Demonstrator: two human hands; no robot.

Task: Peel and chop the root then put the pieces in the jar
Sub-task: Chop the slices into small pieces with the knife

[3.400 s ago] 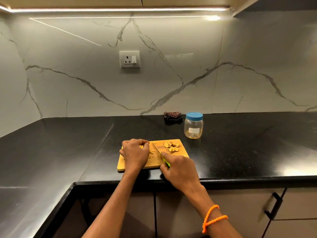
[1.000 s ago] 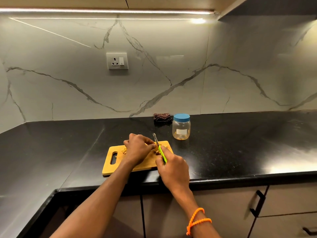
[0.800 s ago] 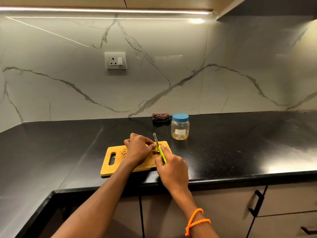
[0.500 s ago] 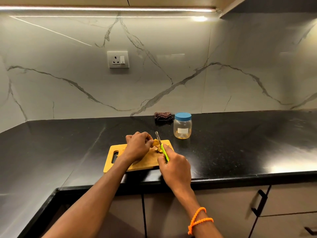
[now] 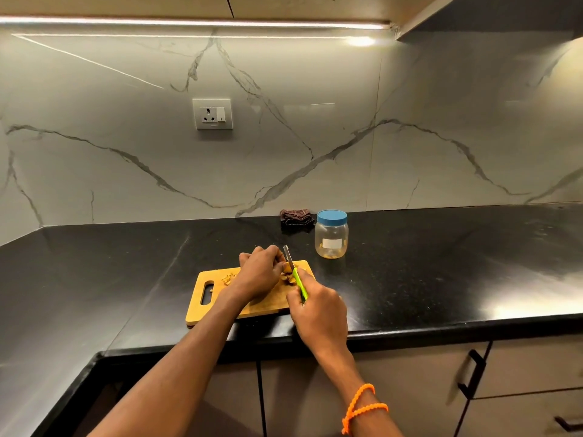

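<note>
A wooden cutting board (image 5: 271,302) lies on the black counter near its front edge. My left hand (image 5: 258,272) rests on the board with its fingers curled over the root, which is mostly hidden beneath them. My right hand (image 5: 318,310) grips a knife with a green handle (image 5: 299,282); its blade points away from me, just right of my left fingertips. Yellow cut pieces (image 5: 288,277) lie by the blade, and a few more scraps (image 5: 227,278) sit left of my left hand. A clear jar with a blue lid (image 5: 331,234) stands behind the board to the right, lid on.
A dark folded cloth (image 5: 296,217) lies against the marble wall behind the jar. A wall socket (image 5: 212,114) is above the counter. Cabinet doors with black handles (image 5: 473,373) sit below the counter on the right.
Since 3.4 s ago the view has swung right, so board and jar sit further left. My left hand has shifted toward the board's right end. The knife stays beside its fingertips, over the cut pieces.
</note>
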